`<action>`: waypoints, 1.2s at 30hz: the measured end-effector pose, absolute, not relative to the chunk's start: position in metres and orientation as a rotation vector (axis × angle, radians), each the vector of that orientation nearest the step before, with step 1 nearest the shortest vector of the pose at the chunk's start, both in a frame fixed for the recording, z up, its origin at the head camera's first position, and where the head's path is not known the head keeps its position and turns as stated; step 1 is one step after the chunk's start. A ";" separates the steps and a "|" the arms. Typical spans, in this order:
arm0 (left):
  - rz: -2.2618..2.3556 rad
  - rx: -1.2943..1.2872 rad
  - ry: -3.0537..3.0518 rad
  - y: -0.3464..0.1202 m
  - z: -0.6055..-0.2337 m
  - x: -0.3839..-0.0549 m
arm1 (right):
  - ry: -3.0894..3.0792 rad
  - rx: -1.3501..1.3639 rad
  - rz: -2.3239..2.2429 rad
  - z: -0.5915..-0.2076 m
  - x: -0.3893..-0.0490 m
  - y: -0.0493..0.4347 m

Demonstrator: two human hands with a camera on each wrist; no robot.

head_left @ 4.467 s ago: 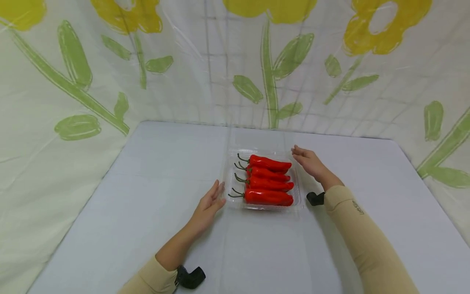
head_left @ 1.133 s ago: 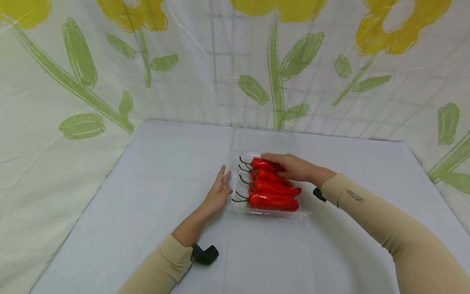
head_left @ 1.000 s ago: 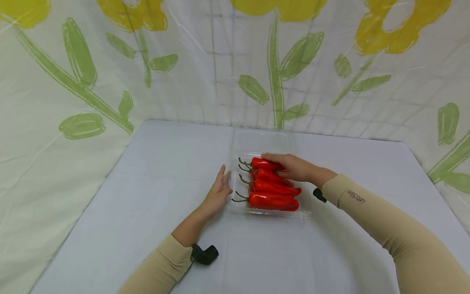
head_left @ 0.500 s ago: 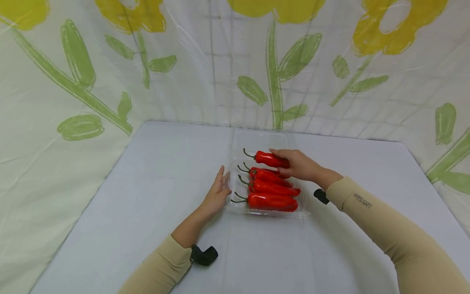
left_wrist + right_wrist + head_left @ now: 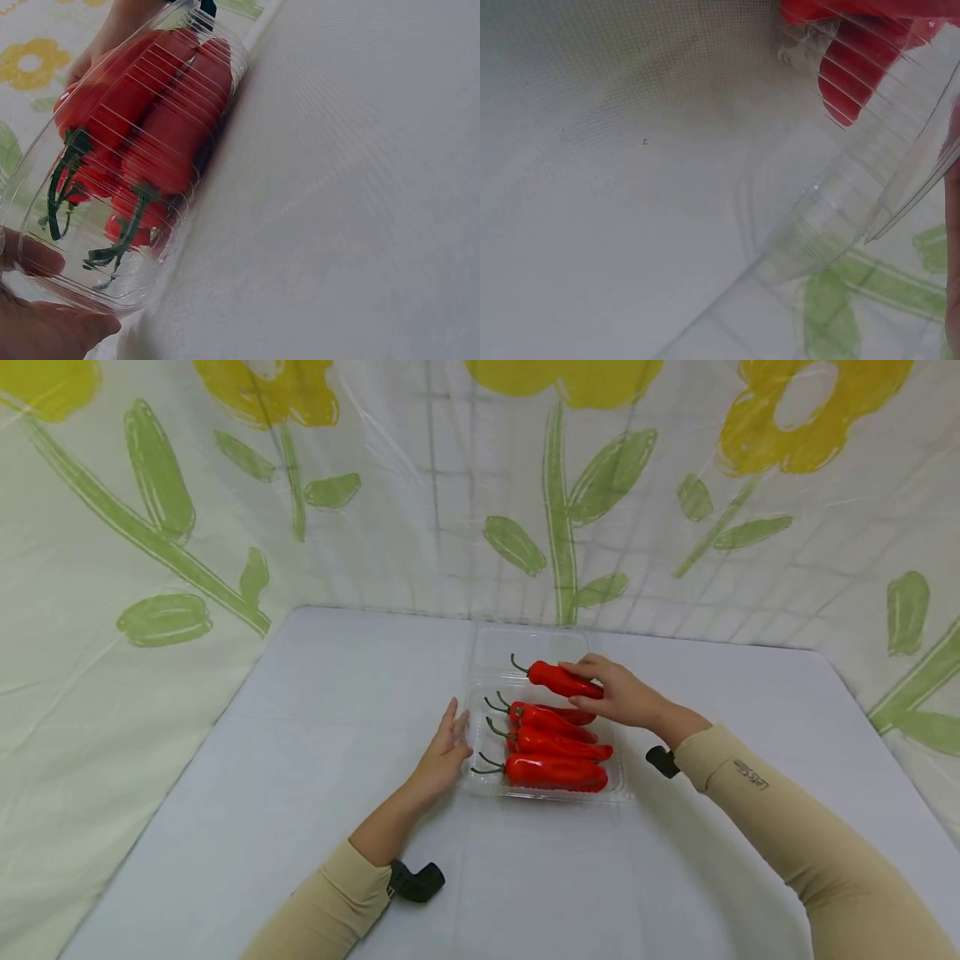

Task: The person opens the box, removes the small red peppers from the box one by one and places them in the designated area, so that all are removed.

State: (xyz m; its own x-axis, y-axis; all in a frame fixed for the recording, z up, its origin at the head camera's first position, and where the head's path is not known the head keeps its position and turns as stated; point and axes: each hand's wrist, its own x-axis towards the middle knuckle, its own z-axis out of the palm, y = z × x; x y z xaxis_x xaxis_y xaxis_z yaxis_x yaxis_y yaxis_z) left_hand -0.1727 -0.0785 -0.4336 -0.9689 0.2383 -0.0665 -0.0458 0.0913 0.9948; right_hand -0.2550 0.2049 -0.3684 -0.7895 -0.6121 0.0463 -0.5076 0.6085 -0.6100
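In the head view, my right hand [image 5: 626, 695] grips a red chili pepper [image 5: 551, 677] by its right end, raised over the back of a clear plastic container [image 5: 555, 795]. Its curved green stem points left. Several more red peppers [image 5: 558, 772] lie side by side in the container, stems to the left. My left hand [image 5: 437, 764] rests at the container's left side with its fingers extended; the left wrist view shows the thumb [image 5: 82, 330] against the plastic near the pepper stems. The right wrist view catches only the container wall [image 5: 832, 210], some red, and a sliver of hand.
The container's clear lid [image 5: 525, 647] is folded back behind it. White cloth covers the table [image 5: 337, 693]. A curtain [image 5: 390, 527] printed with yellow flowers hangs right behind the table's far edge. A black wrist camera [image 5: 417, 882] sits on the left forearm.
My right hand reached over the container, took hold of the rearmost pepper and lifted it up, then back and rightward. My left hand stays by the container's left side.
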 end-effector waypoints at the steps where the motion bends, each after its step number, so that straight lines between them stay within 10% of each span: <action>1: 1.976 0.196 2.152 -0.078 -0.434 -0.173 | 2.672 -0.948 -0.937 -0.368 -0.255 0.206; 36: 1.941 0.183 2.217 -0.077 -0.434 -0.171 | 3.141 -0.306 -1.244 -0.403 -0.260 0.261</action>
